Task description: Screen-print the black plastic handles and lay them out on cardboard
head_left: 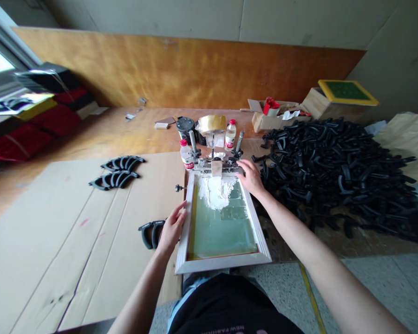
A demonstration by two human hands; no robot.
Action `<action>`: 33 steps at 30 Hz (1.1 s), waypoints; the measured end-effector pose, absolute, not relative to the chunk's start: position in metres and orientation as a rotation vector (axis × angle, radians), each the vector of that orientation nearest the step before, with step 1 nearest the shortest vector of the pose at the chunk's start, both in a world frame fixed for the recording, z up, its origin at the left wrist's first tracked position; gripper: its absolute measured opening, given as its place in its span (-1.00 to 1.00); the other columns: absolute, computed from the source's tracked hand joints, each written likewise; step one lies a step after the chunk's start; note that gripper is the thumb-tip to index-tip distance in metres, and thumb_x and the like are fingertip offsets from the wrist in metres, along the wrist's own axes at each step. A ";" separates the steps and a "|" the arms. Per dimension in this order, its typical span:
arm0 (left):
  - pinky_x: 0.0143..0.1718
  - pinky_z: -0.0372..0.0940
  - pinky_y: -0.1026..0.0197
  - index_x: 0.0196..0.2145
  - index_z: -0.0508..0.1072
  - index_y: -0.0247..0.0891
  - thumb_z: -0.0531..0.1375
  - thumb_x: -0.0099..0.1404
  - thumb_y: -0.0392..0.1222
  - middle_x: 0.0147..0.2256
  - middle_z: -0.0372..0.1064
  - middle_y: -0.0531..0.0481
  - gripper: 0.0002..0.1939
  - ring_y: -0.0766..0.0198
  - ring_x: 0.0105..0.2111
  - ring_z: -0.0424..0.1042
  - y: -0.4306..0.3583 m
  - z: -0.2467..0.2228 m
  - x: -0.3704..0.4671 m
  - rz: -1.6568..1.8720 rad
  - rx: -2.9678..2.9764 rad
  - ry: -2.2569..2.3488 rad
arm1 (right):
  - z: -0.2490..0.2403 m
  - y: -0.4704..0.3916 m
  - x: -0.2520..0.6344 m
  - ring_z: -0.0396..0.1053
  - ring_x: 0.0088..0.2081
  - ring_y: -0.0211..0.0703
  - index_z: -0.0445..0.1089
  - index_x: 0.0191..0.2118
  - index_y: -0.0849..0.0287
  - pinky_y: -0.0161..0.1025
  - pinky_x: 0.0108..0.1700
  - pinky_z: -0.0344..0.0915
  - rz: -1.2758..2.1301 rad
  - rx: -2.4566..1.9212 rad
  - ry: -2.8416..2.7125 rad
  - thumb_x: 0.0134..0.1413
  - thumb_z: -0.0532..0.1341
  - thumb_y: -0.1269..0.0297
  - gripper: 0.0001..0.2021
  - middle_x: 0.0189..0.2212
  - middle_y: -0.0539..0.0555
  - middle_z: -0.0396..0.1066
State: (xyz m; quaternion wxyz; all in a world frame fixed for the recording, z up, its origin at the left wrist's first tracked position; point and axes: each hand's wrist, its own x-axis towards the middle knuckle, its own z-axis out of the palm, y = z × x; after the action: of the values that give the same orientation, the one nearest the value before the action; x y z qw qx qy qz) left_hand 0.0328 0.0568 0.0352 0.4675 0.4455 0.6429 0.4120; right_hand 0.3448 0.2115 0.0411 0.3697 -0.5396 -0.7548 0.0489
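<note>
A silk-screen printing frame [264,253] with a pale metal border and green mesh lies in front of me. White ink [214,197] is smeared over the mesh's far end, where a squeegee [216,169] stands against the hinge clamp [204,163]. My left hand [172,227] is at the frame's left edge, fingers stretched out along it and not wrapped round it. At the far right corner is my right hand [251,178], its thumb and fingers apart with nothing between them. Partly hidden by my left hand is a black curved plastic piece [149,233].
Black curved parts [334,171] form a big heap at right. Several more [116,178] lie in rows on cardboard [66,204] at left. Behind the clamp stand two red-capped bottles [231,134], a tape roll [212,124] and a black tub [186,127]. An opened carton [264,121] sits back right.
</note>
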 end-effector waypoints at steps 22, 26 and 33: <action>-0.43 0.28 0.24 0.09 0.44 -0.21 0.23 0.13 0.12 -0.39 0.51 0.00 -0.38 0.22 -0.48 0.42 0.058 0.009 0.044 1.031 0.956 1.724 | 0.037 0.174 0.292 0.33 -0.22 -0.10 0.42 -0.35 0.16 -0.23 -0.18 0.24 0.248 -0.862 -2.627 0.09 0.15 0.54 -0.84 -0.35 0.08 0.43; -0.50 0.22 0.27 0.11 0.42 -0.24 0.23 0.11 0.14 -0.46 0.47 0.03 -0.34 0.27 -0.55 0.36 0.058 0.013 0.044 1.000 0.963 1.724 | 0.021 0.153 0.292 0.32 -0.11 -0.04 0.45 -0.21 0.20 -0.17 -0.08 0.27 0.153 -0.790 -2.633 0.09 0.11 0.58 -0.77 -0.24 0.15 0.44; -0.56 0.16 0.30 0.20 0.33 -0.21 0.23 0.12 0.20 -0.48 0.44 0.06 -0.24 0.31 -0.58 0.32 0.057 0.033 0.040 0.947 1.005 1.665 | 0.055 0.200 0.282 0.42 -0.19 -0.13 0.41 0.06 0.03 -0.26 -0.15 0.31 0.271 -1.033 -2.435 0.12 0.30 0.28 -0.64 -0.19 0.03 0.50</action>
State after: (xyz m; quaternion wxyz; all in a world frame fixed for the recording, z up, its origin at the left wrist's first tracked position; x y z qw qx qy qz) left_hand 0.0399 0.0571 0.0330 0.4700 0.4100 0.6796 0.3862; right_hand 0.2818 0.1999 0.0549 0.2391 -0.3773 -0.8892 0.0988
